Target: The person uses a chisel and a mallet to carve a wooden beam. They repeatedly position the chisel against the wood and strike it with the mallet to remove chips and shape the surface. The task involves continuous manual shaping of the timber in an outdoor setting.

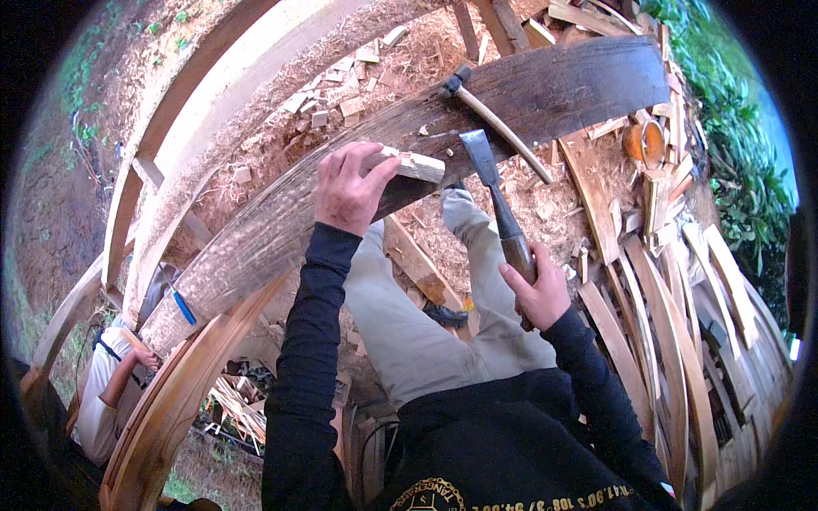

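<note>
My left hand is closed around a short block of pale wood, whose end sticks out to the right of my fingers. Under it runs a wide, dark, weathered plank. In my right hand is a broad chisel, gripped by its wooden handle with the flat blade pointing up and away from me, close to the block's right end. A hammer with a pale wooden handle lies across the plank beyond the chisel blade.
Wood chips and shavings cover the ground. A blue-handled tool lies at the plank's near left end. At the left, another person holds something wooden. An orange container stands at the right, above stacked boards. Large curved timbers arch at the upper left.
</note>
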### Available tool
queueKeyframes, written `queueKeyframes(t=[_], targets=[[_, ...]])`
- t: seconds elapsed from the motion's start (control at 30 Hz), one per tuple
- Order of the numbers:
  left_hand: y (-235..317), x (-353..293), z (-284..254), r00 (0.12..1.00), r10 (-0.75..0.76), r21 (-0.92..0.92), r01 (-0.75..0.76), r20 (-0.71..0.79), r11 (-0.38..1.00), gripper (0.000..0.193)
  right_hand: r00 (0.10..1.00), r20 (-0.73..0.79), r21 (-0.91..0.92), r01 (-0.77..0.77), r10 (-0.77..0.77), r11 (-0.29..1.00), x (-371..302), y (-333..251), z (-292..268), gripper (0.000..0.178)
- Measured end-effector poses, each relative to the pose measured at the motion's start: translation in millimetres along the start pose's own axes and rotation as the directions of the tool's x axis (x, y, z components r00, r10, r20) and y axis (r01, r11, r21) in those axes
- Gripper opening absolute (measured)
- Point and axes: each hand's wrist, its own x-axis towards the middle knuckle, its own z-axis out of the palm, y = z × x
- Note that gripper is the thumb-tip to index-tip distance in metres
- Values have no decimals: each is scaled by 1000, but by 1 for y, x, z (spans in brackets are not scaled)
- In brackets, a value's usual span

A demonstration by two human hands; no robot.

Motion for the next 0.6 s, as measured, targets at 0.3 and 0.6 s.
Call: queueKeyframes(t=[0.3, 0.6], targets=[[-4, -8, 1, 997, -74, -165, 77, 24, 983, 26, 994, 7, -14, 105, -105, 994, 2, -8, 5, 48], [-15, -1, 0, 987, -93, -49, 100, 132, 994, 43, 976, 37, -82, 217, -215, 973, -5, -19, 7, 50]])
